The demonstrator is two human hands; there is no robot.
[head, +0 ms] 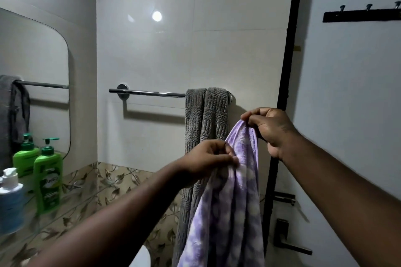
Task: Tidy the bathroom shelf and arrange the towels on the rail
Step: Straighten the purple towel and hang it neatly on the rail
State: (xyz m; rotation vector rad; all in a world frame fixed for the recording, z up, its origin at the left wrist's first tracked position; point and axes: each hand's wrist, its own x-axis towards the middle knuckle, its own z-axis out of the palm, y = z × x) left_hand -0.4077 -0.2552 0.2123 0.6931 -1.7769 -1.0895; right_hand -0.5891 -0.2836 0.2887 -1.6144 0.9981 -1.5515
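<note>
A purple and white patterned towel (230, 206) hangs down from both of my hands in front of the wall. My right hand (269, 130) pinches its top corner just right of the rail's end. Lower and to the left, my left hand (210, 158) grips the towel's edge. A grey ribbed towel (206, 119) is draped over the right end of the chrome towel rail (147, 93). The rail's left and middle part is bare.
A glass shelf (71, 206) at the left holds a green pump bottle (48, 180) and a blue and white pump bottle (9, 199). A mirror (32, 76) is above it. A black door frame (286, 84), door handle (288, 243) and hook rack (360, 16) are at the right.
</note>
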